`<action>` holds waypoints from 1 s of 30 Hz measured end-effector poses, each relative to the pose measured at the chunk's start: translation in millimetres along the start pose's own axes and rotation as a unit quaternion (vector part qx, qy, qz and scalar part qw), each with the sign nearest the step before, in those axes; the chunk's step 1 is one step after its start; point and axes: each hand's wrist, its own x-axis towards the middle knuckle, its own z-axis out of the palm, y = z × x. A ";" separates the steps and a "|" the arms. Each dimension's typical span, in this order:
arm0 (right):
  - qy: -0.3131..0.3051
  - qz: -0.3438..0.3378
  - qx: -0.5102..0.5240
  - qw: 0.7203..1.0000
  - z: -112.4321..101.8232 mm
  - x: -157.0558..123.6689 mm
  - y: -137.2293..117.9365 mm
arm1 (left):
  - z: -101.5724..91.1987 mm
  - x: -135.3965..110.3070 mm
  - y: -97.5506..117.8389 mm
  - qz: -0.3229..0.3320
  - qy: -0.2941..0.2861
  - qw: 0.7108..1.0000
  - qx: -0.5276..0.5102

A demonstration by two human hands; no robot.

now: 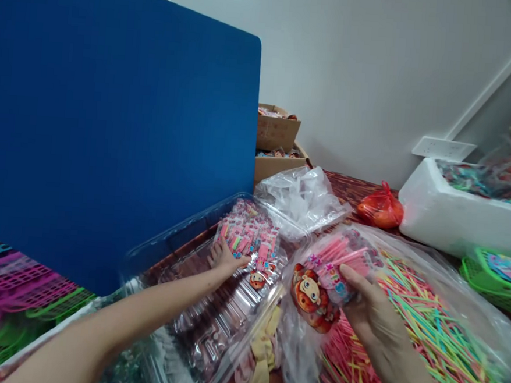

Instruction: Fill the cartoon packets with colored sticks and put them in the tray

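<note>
The right hand (374, 310) grips cartoon-face packets (312, 294) — likely pinched so none slip; the left hand (225, 260), loosely open, meets similar packets (249, 233) kept together by a clear plastic tray (222, 323).

Head camera looking forward and down across the bench (347, 186)
It is watching from above and behind the left hand (225, 260) and right hand (367, 307), both showing near, and is taking in the pale wall (360, 76) beyond
</note>
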 end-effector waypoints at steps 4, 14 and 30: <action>-0.006 0.039 0.011 0.999 -0.5 2.2 10.9 | 27.1 24.5 1.7 -0.057 0.054 0.994 0.074; -0.012 0.054 -0.027 0.998 -18.5 8.1 12.7 | 37.5 38.5 -1.7 -0.026 0.102 0.985 0.133; -0.002 0.106 0.019 0.994 -24.5 1.3 14.6 | -28.0 20.0 -21.5 0.008 -0.028 0.974 0.224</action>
